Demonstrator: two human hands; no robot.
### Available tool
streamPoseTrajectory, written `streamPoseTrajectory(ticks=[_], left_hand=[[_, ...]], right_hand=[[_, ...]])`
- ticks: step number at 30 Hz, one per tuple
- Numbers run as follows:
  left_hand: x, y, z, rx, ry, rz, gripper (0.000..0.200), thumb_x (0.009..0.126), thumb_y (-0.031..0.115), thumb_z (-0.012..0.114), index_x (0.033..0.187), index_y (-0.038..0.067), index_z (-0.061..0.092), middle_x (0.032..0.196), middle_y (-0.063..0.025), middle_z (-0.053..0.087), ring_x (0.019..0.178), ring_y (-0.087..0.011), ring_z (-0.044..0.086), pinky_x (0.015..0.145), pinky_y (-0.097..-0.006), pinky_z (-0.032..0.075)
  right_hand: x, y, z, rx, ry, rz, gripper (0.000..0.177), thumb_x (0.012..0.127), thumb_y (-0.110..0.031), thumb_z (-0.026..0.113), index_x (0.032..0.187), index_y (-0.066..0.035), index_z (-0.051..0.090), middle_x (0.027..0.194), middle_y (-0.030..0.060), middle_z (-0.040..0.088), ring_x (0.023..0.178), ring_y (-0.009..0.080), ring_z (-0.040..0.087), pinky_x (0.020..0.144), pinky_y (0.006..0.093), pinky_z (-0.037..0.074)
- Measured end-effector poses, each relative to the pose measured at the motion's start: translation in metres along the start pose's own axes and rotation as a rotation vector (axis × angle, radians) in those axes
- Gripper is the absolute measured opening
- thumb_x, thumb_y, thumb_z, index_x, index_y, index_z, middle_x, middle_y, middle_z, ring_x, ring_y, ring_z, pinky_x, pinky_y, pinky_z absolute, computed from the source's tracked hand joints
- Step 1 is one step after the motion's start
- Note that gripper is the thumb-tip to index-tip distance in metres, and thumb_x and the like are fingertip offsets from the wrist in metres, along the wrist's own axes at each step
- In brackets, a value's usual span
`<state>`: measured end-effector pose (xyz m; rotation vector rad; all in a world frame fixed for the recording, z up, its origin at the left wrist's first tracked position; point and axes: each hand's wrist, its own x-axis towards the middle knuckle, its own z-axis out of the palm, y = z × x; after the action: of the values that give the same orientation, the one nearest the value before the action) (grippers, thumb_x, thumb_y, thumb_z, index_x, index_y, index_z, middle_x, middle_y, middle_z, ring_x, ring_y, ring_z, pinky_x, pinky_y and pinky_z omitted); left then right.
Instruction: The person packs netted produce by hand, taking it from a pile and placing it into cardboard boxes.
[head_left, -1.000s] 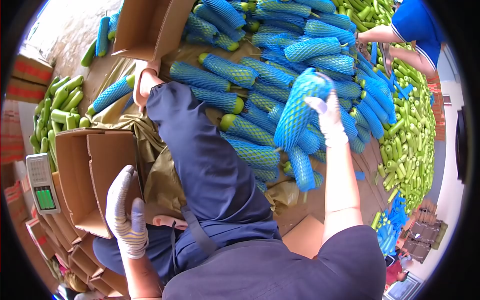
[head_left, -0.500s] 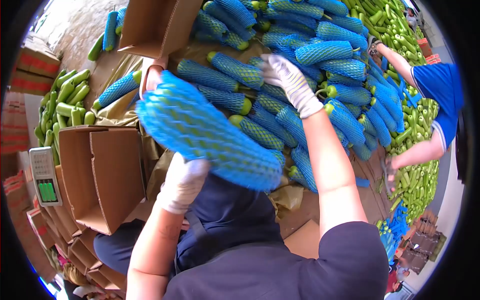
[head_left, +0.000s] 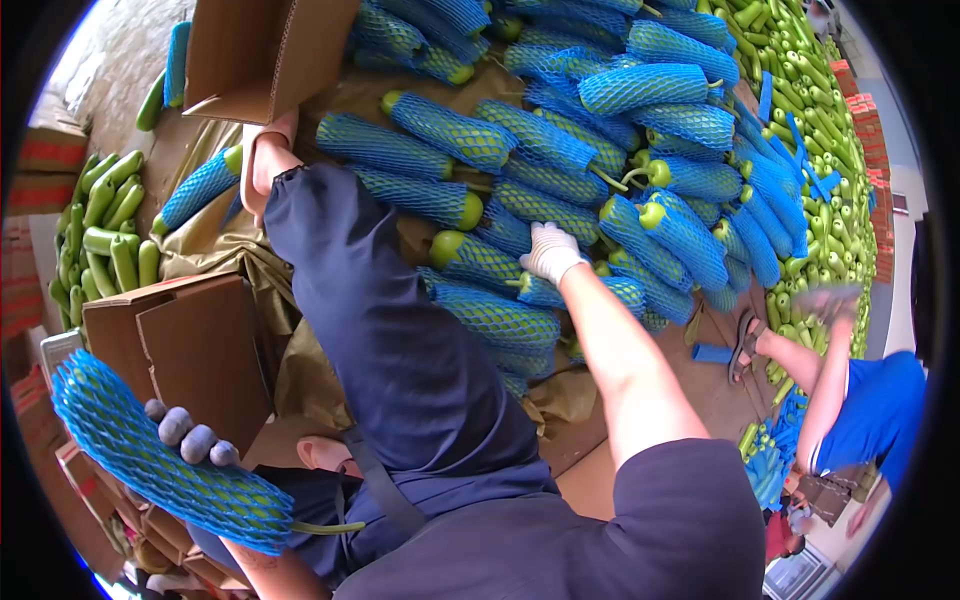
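Note:
In a glove with grey fingertips, my left hand (head_left: 190, 436) is wrapped round a long green gourd (head_left: 240, 508) in a blue foam net, its thin stem pointing right. They are at the lower left, over the cartons. My right hand (head_left: 553, 255), in a white glove, reaches into the pile of netted gourds (head_left: 500, 322). Its fingers curl down at the end of one netted gourd (head_left: 625, 292), with part of the grip hidden. More netted gourds (head_left: 645, 90) lie close around and beyond it.
An open carton (head_left: 190, 345) stands left of my leg, another carton (head_left: 232, 62) above it. Bare green gourds (head_left: 118, 225) lie at the left beside a scale (head_left: 60, 350). At the right, a person in blue shorts (head_left: 875, 410) is near a big heap of bare gourds (head_left: 815, 120).
My left hand has carried its netted gourd down and left, away from the pile. My right hand has moved lower onto the near gourds. The other person's position has shifted downward at the right.

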<state>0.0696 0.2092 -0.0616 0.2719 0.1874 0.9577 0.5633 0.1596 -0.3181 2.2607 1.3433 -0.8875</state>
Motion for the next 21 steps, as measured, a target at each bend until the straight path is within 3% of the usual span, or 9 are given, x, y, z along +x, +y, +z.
streamPoseTrajectory(ticks=[3,5,8,11,12,14,15,16,21], left_hand=[[-0.017,0.001,-0.007,-0.019,0.039,0.018,0.071,0.088,0.024,0.068,0.145,0.004,0.03,0.113,-0.0052,0.045,0.106,-0.0242,0.05,0.102,-0.0529,0.039],[-0.024,0.003,-0.007,-0.045,0.053,0.024,0.078,0.083,0.025,0.073,0.145,0.005,0.03,0.115,-0.0058,0.046,0.111,-0.0265,0.05,0.101,-0.0531,0.038],[-0.034,0.005,0.003,-0.012,0.095,0.081,0.044,0.103,0.027,0.041,0.14,0.005,0.035,0.106,-0.0044,0.045,0.098,-0.0199,0.05,0.102,-0.0525,0.038],[-0.046,0.018,0.021,0.06,0.179,0.117,0.038,0.105,0.027,0.036,0.135,0.005,0.037,0.1,-0.0036,0.041,0.094,-0.0187,0.047,0.101,-0.053,0.038],[-0.058,0.034,0.013,0.086,0.196,0.09,0.057,0.094,0.034,0.06,0.138,0.006,0.035,0.101,-0.004,0.042,0.095,-0.0206,0.047,0.093,-0.0497,0.041],[-0.07,0.041,0.025,0.137,0.274,0.124,0.054,0.096,0.035,0.056,0.137,0.005,0.036,0.099,-0.0035,0.041,0.092,-0.0197,0.046,0.092,-0.0491,0.041],[-0.072,0.044,0.028,0.187,0.353,0.149,0.051,0.097,0.036,0.053,0.135,0.004,0.038,0.097,-0.0029,0.04,0.088,-0.0188,0.045,0.091,-0.0485,0.041],[-0.072,0.046,0.027,0.24,0.264,0.125,0.037,0.105,0.027,0.035,0.134,0.004,0.034,0.101,-0.0036,0.038,0.093,-0.0187,0.046,0.101,-0.0523,0.038],[-0.08,0.053,0.032,0.331,0.476,0.279,0.046,0.101,0.026,0.048,0.137,0.004,0.031,0.105,-0.0057,0.04,0.093,-0.0191,0.047,0.097,-0.0441,0.042]], right_hand=[[-0.006,-0.008,-0.005,0.006,0.044,0.083,0.066,0.07,-0.044,0.077,0.121,-0.005,0.061,0.137,0.0182,0.049,0.127,0.034,0.048,0.104,0.0444,0.043],[-0.004,-0.006,-0.024,-0.042,-0.091,0.065,0.074,0.067,-0.048,0.078,0.126,-0.007,0.06,0.135,0.0185,0.049,0.128,0.0332,0.048,0.105,0.0438,0.042],[-0.006,-0.009,-0.024,-0.105,-0.074,0.055,0.077,0.067,-0.051,0.077,0.128,-0.009,0.059,0.136,0.0182,0.049,0.127,0.0324,0.048,0.105,0.0425,0.042],[-0.007,-0.011,-0.025,-0.14,-0.011,0.045,0.065,0.071,-0.046,0.074,0.123,-0.008,0.062,0.13,0.0174,0.053,0.122,0.0318,0.052,0.101,0.0419,0.045],[-0.001,-0.008,-0.027,-0.102,0.108,0.053,0.061,0.072,-0.041,0.075,0.122,-0.008,0.061,0.128,0.0175,0.055,0.12,0.0326,0.053,0.1,0.043,0.045],[0.01,0.002,-0.026,-0.05,0.399,0.017,0.048,0.074,-0.026,0.074,0.117,-0.008,0.061,0.122,0.0167,0.058,0.113,0.0331,0.057,0.094,0.0442,0.048],[0.019,0.005,-0.026,-0.035,0.367,0.02,0.054,0.073,-0.025,0.076,0.121,-0.008,0.058,0.125,0.016,0.057,0.115,0.0333,0.057,0.095,0.0442,0.049],[0.027,0.006,-0.025,-0.056,0.308,0.039,0.058,0.072,-0.026,0.075,0.124,-0.008,0.056,0.127,0.0164,0.057,0.116,0.0334,0.057,0.096,0.0438,0.048],[0.054,0.008,-0.038,0.016,0.002,0.069,0.066,0.07,-0.027,0.074,0.128,-0.005,0.052,0.125,0.0212,0.061,0.118,0.034,0.059,0.101,0.0402,0.047]])
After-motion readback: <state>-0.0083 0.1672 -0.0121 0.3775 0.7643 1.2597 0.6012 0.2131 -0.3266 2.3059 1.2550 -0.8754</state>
